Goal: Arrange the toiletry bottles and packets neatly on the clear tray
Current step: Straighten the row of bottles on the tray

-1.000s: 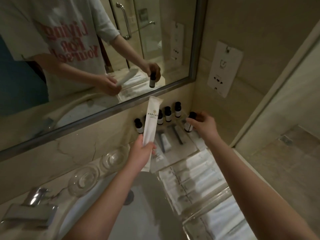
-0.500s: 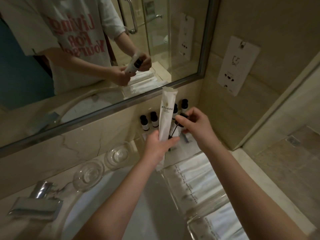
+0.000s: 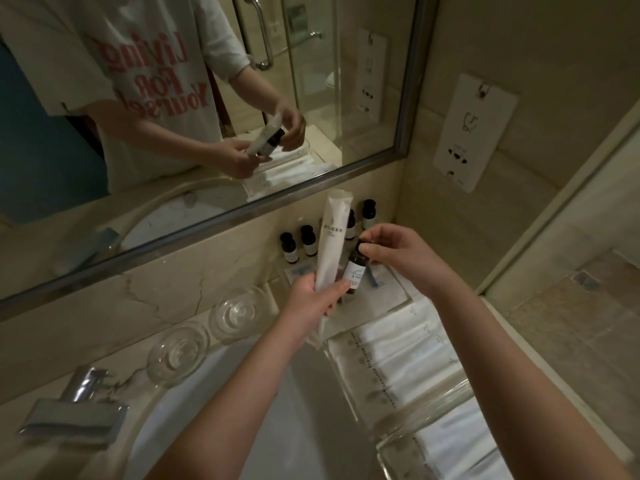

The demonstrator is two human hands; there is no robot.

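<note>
White packet (image 3: 331, 245) gripped by left hand (image 3: 311, 304), right hand (image 3: 398, 258) pinching dark bottle (image 3: 355, 271); 4 bottles (image 3: 308, 241) behind, 1 half-hidden

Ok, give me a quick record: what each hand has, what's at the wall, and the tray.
left hand: grips long white paper packet, upright
right hand: pinches black cap of small dark bottle with white label, beside the packet
at wall: four dark bottles, black caps, standing
clear tray: below the hands, flat packets on it
right of sink: folded white towels
</note>
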